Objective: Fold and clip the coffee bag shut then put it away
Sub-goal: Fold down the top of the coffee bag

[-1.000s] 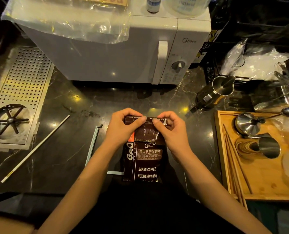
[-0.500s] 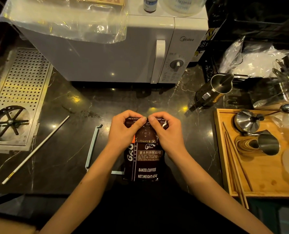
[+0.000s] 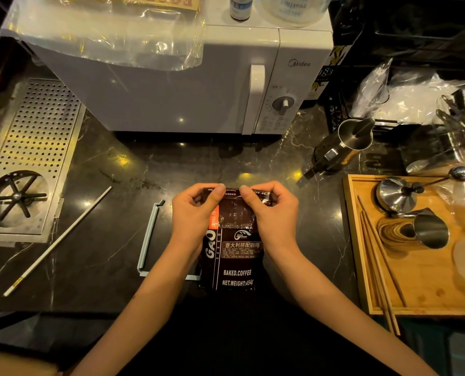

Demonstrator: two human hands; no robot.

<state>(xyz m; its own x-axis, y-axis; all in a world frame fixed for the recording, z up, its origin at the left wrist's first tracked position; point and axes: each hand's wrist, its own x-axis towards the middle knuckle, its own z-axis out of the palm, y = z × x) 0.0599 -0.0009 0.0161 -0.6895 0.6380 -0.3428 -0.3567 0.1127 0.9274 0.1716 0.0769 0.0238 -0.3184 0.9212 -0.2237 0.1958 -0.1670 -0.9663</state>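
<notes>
A dark brown coffee bag (image 3: 235,256) with white print lies on the black marble counter, its top end pointing away from me. My left hand (image 3: 194,215) pinches the bag's folded top edge on the left side. My right hand (image 3: 273,213) pinches the same edge on the right. Both thumbs press on the fold, close together at the middle. A pale blue sealing clip (image 3: 150,237), hinged open in an L shape, lies on the counter just left of my left wrist, partly hidden under my forearm.
A white microwave (image 3: 198,85) stands behind the bag. A perforated metal drip tray (image 3: 36,147) sits at the left, with a thin white stick (image 3: 57,240) beside it. At the right are a steel pitcher (image 3: 345,145) and a wooden tray (image 3: 361,267) with metal cups and chopsticks.
Both hands stay pinched on the bag's top and have shifted only slightly; the fold looks pressed a little flatter. The view has tilted a little.
</notes>
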